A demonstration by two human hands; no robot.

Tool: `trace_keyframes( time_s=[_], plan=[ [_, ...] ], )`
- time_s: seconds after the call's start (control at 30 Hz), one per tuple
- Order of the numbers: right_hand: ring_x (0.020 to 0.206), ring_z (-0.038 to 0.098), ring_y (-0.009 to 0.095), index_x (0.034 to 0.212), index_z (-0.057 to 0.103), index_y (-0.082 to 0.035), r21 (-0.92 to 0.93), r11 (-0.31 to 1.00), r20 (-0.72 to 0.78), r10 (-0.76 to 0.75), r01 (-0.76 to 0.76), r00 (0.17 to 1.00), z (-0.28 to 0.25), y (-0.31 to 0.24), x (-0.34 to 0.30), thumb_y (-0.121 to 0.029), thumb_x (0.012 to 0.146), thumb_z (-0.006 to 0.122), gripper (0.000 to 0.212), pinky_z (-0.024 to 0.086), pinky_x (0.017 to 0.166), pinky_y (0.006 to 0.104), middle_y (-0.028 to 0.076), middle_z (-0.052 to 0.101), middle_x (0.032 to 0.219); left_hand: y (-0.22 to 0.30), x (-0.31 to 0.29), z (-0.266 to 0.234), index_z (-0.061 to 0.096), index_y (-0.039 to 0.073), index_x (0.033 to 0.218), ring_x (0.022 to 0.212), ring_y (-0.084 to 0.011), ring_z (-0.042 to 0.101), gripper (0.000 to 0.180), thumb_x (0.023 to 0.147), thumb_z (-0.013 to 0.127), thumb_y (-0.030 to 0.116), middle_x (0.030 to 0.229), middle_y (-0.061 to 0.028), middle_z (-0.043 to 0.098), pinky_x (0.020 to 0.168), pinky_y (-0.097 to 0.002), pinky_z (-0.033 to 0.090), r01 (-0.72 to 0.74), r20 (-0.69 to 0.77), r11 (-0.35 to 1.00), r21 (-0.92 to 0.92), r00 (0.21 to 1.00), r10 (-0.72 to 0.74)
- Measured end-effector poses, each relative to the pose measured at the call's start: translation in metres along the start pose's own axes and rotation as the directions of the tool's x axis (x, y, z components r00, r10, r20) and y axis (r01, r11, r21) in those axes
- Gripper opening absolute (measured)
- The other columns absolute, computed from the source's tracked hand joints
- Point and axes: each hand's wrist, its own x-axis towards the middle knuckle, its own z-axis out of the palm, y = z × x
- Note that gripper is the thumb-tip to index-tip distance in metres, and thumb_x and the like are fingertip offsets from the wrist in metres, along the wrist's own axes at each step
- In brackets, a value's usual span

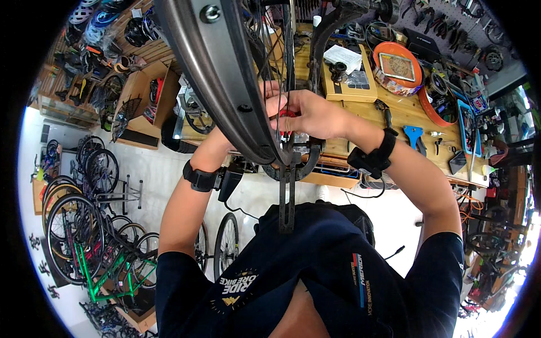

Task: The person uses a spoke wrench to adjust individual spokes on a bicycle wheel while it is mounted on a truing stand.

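Observation:
A bicycle wheel with a dark metal rim (194, 67) stands upright in front of me, held in a black truing stand (287, 197). My right hand (318, 115) is closed in a pinch on a small red spoke wrench (287, 114) among the spokes, close to the rim. On the other side, my left hand (274, 105) reaches behind the rim, its bent fingertips showing between the spokes (290, 50). The rim covers most of that hand, and what its fingers grip is hidden. Black straps with small devices sit on both wrists.
The wooden workbench (403, 115) holds a yellow box (349, 79), an orange round tray (397, 62) and a blue-handled tool (414, 135). An open carton (149, 101) stands at left. Several bicycles, one with a green frame (84, 267), line the left floor. Tools hang on the back wall.

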Motion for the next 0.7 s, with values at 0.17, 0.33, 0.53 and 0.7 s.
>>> trace_keyframes(
  time_s=[0.17, 0.33, 0.53, 0.7],
  plan=[
    [0.066, 0.060, 0.015, 0.088, 0.063, -0.001, -0.012, 0.992, -0.167, -0.124, 0.124, 0.978, 0.012, 0.017, 0.007, -0.014, 0.082, 0.070, 0.016, 0.048, 0.062, 0.0301, 0.006, 0.064, 0.074, -0.008, 0.000, 0.001, 0.039, -0.004, 0.134, 0.111, -0.0162, 0.054, 0.068, 0.090, 0.062, 0.043, 0.120, -0.0097, 0.055, 0.098, -0.0315, 0.041, -0.025, 0.002, 0.993, -0.112, 1.000, 0.025],
    [0.078, 0.065, 0.035, 0.086, 0.067, 0.003, -0.497, 0.840, -0.396, 0.004, -0.218, 0.918, 0.017, 0.008, 0.013, -0.022, 0.074, 0.072, 0.028, 0.052, 0.073, 0.0394, 0.021, 0.066, 0.080, -0.020, 0.003, -0.001, 0.040, -0.001, 0.136, 0.111, -0.0149, 0.053, 0.060, 0.093, 0.061, 0.035, 0.119, -0.0071, 0.055, 0.100, -0.0314, 0.040, -0.007, -0.049, 0.986, -0.168, 0.999, -0.002],
    [0.058, 0.057, 0.011, 0.087, 0.067, -0.002, 0.132, 0.981, 0.053, 0.134, -0.140, 0.990, 0.008, -0.047, -0.017, -0.022, 0.083, 0.068, 0.020, 0.048, 0.057, 0.0238, 0.003, 0.063, 0.070, 0.038, -0.020, 0.005, 0.041, 0.000, 0.134, 0.103, -0.0205, 0.058, 0.068, 0.093, 0.049, 0.054, 0.113, -0.0146, 0.059, 0.091, -0.0339, 0.045, -0.114, 0.014, 0.968, 0.223, 0.993, 0.114],
    [0.058, 0.053, 0.005, 0.090, 0.065, -0.002, 0.614, 0.787, 0.227, -0.112, -0.053, 0.967, 0.000, -0.096, -0.033, -0.031, 0.091, 0.065, 0.029, 0.043, 0.053, 0.0184, 0.000, 0.059, 0.067, 0.115, -0.031, 0.024, 0.033, 0.015, 0.142, 0.095, -0.0292, 0.065, 0.053, 0.099, 0.038, 0.046, 0.111, -0.0253, 0.060, 0.080, -0.0366, 0.053, -0.128, -0.116, 0.992, 0.020, 0.985, 0.129]
  ],
)
